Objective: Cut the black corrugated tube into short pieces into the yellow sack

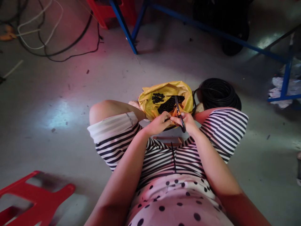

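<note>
Between my knees stands an open yellow bag (144, 100) holding many short black pieces (158, 98). My right hand (187, 121) is closed on scissors (178, 108), whose blades point forward over the bag. Close beside it, at the bag's near edge, my left hand (161, 121) has its fingers pinched together, with the fingertips of both hands nearly meeting. A dark bit shows at the left fingertips, too small to make out. Right of the bag lies a coil of black cable (219, 94), and one strand runs from it toward the bag's right side.
A red stool (39, 201) is at the lower left and another red stool (101, 12) at the top. A blue metal frame (211, 29) crosses the upper right. Loose cables (70, 47) lie on the floor at upper left. Crumpled plastic (278, 91) is at the right.
</note>
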A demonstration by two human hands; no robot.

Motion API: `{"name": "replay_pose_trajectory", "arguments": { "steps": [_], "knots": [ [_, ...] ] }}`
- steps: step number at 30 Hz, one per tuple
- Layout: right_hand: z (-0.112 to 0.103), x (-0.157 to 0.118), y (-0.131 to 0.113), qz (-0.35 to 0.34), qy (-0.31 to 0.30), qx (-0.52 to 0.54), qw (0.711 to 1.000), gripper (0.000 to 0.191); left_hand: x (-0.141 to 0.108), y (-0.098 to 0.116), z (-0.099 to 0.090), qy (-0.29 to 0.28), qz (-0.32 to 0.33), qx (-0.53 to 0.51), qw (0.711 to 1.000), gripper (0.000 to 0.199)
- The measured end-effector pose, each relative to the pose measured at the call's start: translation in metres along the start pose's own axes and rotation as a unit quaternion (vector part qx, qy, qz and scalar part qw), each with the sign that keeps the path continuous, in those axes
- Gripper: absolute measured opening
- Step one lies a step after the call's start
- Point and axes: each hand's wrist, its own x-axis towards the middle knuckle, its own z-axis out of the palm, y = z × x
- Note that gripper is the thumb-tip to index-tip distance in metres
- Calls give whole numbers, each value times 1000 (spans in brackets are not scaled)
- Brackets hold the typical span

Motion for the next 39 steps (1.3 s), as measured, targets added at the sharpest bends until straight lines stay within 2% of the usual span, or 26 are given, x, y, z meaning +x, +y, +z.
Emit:
{"name": "replay_pose_trajectory", "arguments": {
  "steps": [2, 6, 8, 12, 19, 21, 24, 27, 32, 36, 38, 39],
  "knots": [
    [1, -1, -1, -9, 11, 8, 1000, 54, -1, 3, -2, 14, -1, -9, 1000, 19],
    [-1, 1, 2, -4, 84, -39, 996, 54, -1, 10, -5, 120, -18, -109, 987, 26],
    [1, 1, 5, -8, 91, -84, 992, 52, -1, 15, -3, 127, -28, -173, 976, 33],
    [12, -3, 7, -23, 68, -97, 993, 46, -2, 24, 10, 85, -34, -268, 959, 49],
    [26, -13, -1, -2, -8, 24, 1000, 46, -3, 24, 16, 142, -67, -373, 914, 53],
    [26, -13, -1, -8, -30, 37, 999, 48, -2, 23, 15, 149, -54, -392, 906, 52],
    [21, -13, -2, -25, -68, 7, 997, 47, -2, 23, 10, 150, -15, -405, 902, 53],
    [13, -16, -12, -37, -82, -54, 994, 43, -3, 25, 4, 108, 10, -416, 903, 51],
    [8, -28, -29, -75, -19, -157, 985, 35, -7, 31, -2, 65, 36, -417, 906, 48],
    [6, -30, -25, -85, -56, -85, 991, 39, -8, 31, -6, 72, 49, -387, 918, 45],
    [-1, -32, -23, -157, -6, -88, 984, 42, -7, 29, -11, 107, 66, -371, 920, 44],
    [-6, -34, -25, -215, 56, -115, 968, 41, -6, 27, -13, 129, 72, -360, 921, 43]
  ]
}}
